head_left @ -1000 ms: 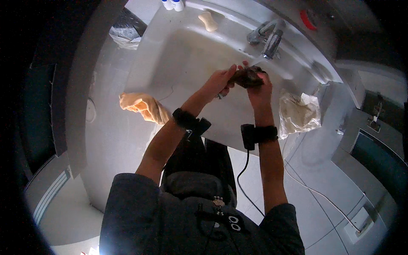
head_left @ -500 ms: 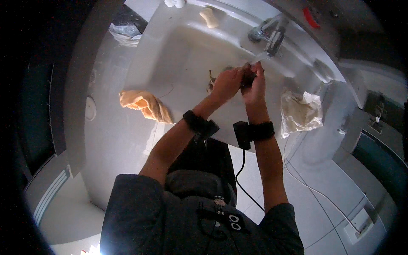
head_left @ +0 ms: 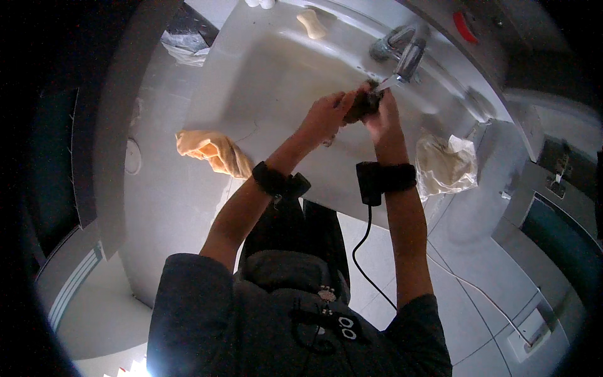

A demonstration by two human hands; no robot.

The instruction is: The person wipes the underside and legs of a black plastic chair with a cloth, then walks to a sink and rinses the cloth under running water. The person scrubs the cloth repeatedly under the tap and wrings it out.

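Over the white sink [head_left: 245, 81], a dark brown, rough-looking clump [head_left: 362, 107] is held between my two hands. Its exact kind I cannot make out. My left hand [head_left: 322, 118] is closed on its left side, fingers bent. My right hand [head_left: 385, 120] grips it from the right, close below the metal faucet [head_left: 411, 60]. Water runs from the spout onto the clump and the fingers of my right hand. Part of the clump is hidden behind my fingers.
A pale bar of soap [head_left: 311, 24] lies on the sink's back ledge. An orange cloth [head_left: 213, 154] drapes over the front left edge. A clear plastic bag with whitish contents [head_left: 445, 164] sits at the right edge. A red object [head_left: 465, 27] is beyond the faucet.
My left hand has shifted left and down, showing more of the clump. My right forearm has moved slightly right. The clump is now under the water stream, nearer the spout.
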